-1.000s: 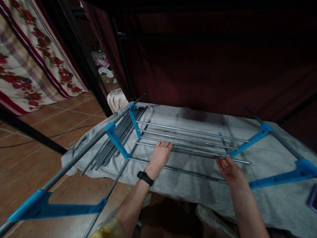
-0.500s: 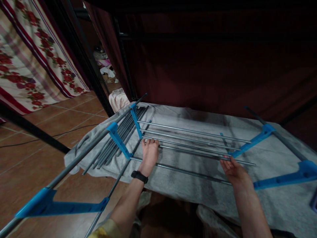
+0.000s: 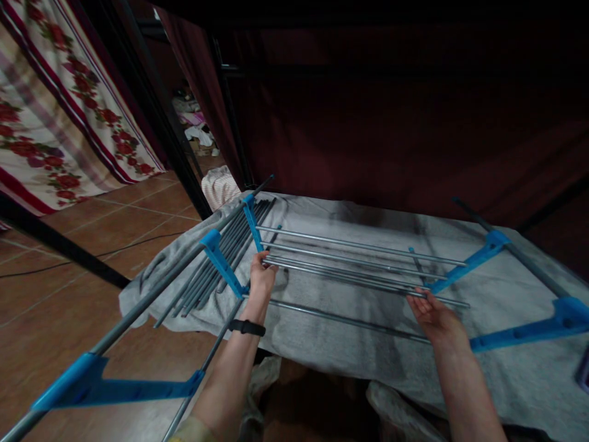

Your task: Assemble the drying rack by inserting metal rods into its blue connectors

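A grey metal tube (image 3: 350, 280) runs between my two hands, just in front of the rack's fixed crossbars. My left hand (image 3: 263, 276), with a black band on its wrist, is closed on the tube's left end beside a blue plastic bracket (image 3: 252, 222). Farther right, my right hand (image 3: 427, 310) grips the same tube from below, fingers curled, near another blue bracket (image 3: 472, 263). The tube's right end sticks out past that hand. Nearer to me, a fixed crossbar (image 3: 331, 316) spans from the left bracket (image 3: 223, 264) toward the right front bracket (image 3: 515, 331).
Several loose grey tubes (image 3: 209, 270) lie bundled on the grey cloth (image 3: 359, 374) left of the rack. A long side pole (image 3: 142, 313) with a blue bracket (image 3: 115, 385) reaches out over the tiled floor (image 3: 59, 294). Dark frame posts (image 3: 170, 135) and a maroon curtain (image 3: 368, 135) stand behind.
My left hand has slid left along the tube to its end, by the left bracket. The tube has shifted slightly left, while my right hand stays nearly in place.
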Demonstrator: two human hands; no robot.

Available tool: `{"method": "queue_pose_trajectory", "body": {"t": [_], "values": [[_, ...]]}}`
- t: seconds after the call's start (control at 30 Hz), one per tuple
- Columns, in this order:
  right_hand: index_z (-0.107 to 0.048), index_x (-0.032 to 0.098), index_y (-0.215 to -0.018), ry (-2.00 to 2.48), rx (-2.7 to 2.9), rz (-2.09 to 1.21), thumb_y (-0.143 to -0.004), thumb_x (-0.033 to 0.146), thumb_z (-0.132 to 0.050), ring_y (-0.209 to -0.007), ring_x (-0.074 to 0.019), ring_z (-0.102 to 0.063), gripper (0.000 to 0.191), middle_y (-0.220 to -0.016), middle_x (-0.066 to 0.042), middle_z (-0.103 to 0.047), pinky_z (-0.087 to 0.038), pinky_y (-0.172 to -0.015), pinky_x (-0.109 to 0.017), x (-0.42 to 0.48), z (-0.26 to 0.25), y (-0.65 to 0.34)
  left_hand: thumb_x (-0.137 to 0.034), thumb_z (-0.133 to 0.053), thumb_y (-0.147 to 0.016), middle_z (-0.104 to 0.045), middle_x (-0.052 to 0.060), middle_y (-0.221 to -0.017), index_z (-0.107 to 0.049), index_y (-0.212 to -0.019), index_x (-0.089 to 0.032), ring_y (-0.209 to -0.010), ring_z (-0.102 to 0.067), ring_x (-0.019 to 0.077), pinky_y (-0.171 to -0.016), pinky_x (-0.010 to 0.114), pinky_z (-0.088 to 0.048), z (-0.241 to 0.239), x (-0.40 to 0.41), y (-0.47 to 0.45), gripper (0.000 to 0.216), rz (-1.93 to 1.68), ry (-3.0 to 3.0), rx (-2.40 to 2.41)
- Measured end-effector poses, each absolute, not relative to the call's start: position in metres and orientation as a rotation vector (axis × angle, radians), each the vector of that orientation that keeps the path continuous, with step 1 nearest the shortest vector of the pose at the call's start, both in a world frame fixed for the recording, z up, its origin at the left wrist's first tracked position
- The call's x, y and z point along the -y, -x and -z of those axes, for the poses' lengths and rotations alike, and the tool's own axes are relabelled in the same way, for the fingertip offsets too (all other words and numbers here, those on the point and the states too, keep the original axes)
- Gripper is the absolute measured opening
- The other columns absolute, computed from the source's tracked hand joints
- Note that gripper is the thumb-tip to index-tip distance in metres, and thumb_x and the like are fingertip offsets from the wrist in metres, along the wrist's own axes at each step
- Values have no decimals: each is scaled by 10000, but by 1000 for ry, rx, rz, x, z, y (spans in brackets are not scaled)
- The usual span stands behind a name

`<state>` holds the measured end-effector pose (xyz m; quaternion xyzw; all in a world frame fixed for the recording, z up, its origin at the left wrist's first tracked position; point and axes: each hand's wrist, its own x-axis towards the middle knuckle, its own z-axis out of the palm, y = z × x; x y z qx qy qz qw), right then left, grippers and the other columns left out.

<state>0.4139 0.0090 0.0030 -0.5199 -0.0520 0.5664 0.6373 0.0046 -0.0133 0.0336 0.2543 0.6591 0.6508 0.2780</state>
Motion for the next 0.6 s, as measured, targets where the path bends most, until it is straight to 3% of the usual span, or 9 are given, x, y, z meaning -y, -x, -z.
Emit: {"method": "queue_pose_trajectory", "body": {"t": [0.1,0.2,0.33,0.6], "values": [[-591,175,-792,1183,106,-1302,-911,97,-531,-802,-106,-683,155,-877,-25,-672,-627,-729,-250,-9,-3,-412,66,-649,-658,-605,-43,-795,-509,-1007,-217,-686,-660,115,-656,225,-518,-32,11,-9,470,-1867,-302,-1400],[-589,176,-794,1184,120,-1301,-911,99,-537,-811,-102,-682,149,-884,-24,-672,-623,-741,-246,-9,-2,-412,44,-612,-746,-671,-1,-811,-468,-1004,-212,-682,-698,139,-594,213,-513,-32,12,-12,391,-1815,-105,-1266],[-586,169,-793,1186,130,-1296,-902,86,-538,-816,-110,-687,146,-889,-37,-676,-624,-736,-250,-10,-3,-411,12,-522,-866,-699,28,-811,-490,-935,-187,-664,-702,129,-611,228,-534,-34,14,-11,213,-1751,-24,-1212],[-585,172,-785,1201,112,-1246,-929,83,-418,-787,-113,-694,237,-875,-44,-678,-619,-696,-232,-10,-1,-418,-65,-511,-935,-662,-3,-713,-562,-834,-155,-550,-630,73,-566,176,-501,-40,14,-7,145,-1809,107,-1207]]}}
